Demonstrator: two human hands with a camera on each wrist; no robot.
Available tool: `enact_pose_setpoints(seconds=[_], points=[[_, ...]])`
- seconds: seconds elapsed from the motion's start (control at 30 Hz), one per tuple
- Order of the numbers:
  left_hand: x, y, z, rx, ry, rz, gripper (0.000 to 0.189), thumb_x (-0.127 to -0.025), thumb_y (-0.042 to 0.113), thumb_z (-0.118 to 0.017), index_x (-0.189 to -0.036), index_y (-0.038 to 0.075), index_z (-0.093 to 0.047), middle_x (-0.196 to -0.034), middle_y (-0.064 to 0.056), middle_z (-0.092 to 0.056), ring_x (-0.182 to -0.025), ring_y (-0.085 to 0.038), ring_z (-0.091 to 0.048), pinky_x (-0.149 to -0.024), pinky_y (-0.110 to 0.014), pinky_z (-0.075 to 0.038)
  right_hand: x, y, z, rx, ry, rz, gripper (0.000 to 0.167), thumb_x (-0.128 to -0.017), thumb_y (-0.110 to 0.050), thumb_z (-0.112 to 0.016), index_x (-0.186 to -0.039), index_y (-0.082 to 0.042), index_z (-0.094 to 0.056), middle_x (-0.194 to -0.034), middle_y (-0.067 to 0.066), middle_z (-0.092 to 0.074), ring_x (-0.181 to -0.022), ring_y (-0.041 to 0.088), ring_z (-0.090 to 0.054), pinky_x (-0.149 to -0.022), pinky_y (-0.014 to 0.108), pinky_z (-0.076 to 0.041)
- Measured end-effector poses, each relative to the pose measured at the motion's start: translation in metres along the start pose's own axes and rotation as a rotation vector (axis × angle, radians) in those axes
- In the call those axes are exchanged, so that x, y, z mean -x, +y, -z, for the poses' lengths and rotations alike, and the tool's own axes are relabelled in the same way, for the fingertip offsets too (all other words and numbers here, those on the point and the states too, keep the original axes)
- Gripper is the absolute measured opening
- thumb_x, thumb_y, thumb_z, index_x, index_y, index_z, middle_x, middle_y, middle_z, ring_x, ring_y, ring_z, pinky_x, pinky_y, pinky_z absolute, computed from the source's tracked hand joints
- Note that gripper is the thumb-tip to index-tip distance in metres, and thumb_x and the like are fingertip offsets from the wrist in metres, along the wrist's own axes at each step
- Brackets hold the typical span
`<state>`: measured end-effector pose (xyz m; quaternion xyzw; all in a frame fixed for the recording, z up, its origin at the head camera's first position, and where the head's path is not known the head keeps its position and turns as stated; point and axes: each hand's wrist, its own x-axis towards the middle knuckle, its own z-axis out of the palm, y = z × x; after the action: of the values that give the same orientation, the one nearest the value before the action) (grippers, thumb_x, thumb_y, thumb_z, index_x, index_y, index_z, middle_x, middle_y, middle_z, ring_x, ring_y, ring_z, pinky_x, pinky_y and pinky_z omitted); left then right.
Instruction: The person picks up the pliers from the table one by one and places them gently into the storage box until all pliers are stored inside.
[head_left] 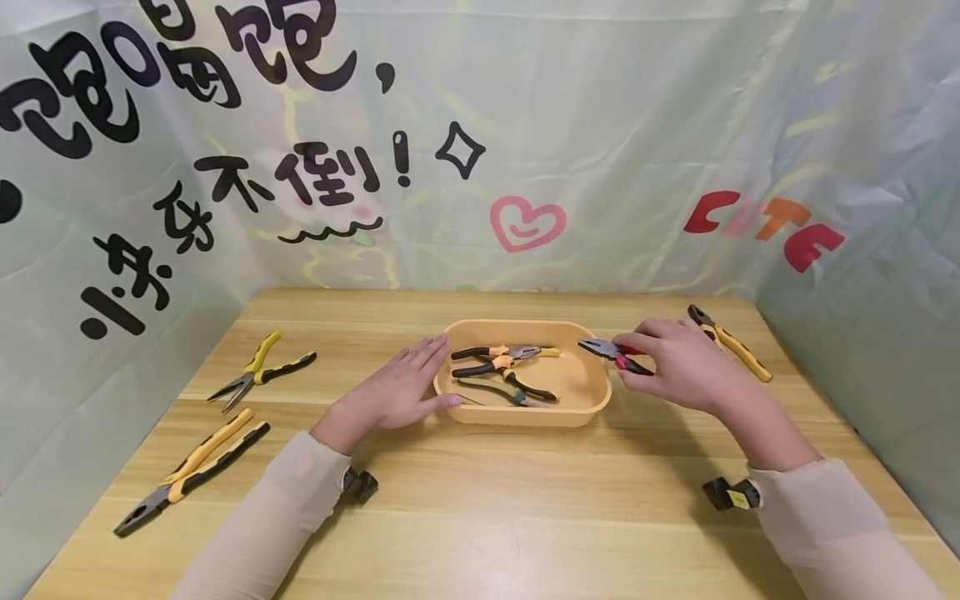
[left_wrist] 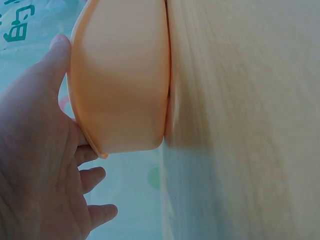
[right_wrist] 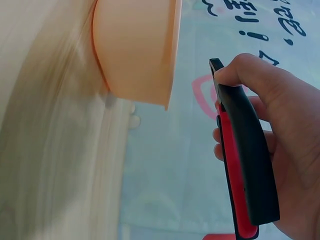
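An orange plastic basket stands mid-table with several pliers inside, among them combination pliers with a grey head. My left hand touches the basket's left end, thumb and fingers spread along the rim. Seen from the left wrist, the left hand lies against the rim of the basket. Above the basket's right end, my right hand holds red-and-black pliers, their grey head pointing left over the rim. The right wrist view shows these pliers pinched between thumb and fingers, clear of the basket wall.
At the left lie yellow-and-black long-nose pliers and, closer to me, larger yellow-and-black pliers. Another yellow-handled pair of pliers lies at the back right, beyond my right hand. Printed cloth hangs around the wooden table.
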<state>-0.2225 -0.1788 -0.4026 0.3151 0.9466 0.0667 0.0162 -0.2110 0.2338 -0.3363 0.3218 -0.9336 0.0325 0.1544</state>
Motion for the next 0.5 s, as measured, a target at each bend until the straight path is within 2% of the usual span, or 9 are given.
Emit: enact_pose_setpoints(seconds=[0.27, 0.5], points=[[0.001, 0.001, 0.001, -0.001, -0.013, 0.009, 0.096, -0.093, 0.075, -0.019, -0.157, 0.004, -0.007, -0.163, -0.008, 0.001, -0.149, -0.030, -0.004, -0.117, -0.050, -0.014, -0.017, -0.009, -0.002, 0.025, -0.041, 0.048, 0.042, -0.082, -0.038, -0.075, -0.117, -0.015, -0.072, -0.098, 0.002, -0.064, -0.082, 0.019, -0.059, -0.077, 0.047, -0.043], [0.001, 0.002, 0.001, 0.012, 0.001, 0.002, 0.098, -0.093, 0.076, -0.020, -0.157, 0.003, -0.009, -0.164, -0.010, -0.002, -0.149, -0.031, -0.006, -0.117, -0.051, -0.016, -0.031, -0.017, -0.004, -0.016, -0.063, 0.082, 0.040, -0.083, -0.035, -0.074, -0.116, -0.014, -0.072, -0.099, 0.003, -0.065, -0.085, 0.020, -0.060, -0.081, 0.049, -0.043]])
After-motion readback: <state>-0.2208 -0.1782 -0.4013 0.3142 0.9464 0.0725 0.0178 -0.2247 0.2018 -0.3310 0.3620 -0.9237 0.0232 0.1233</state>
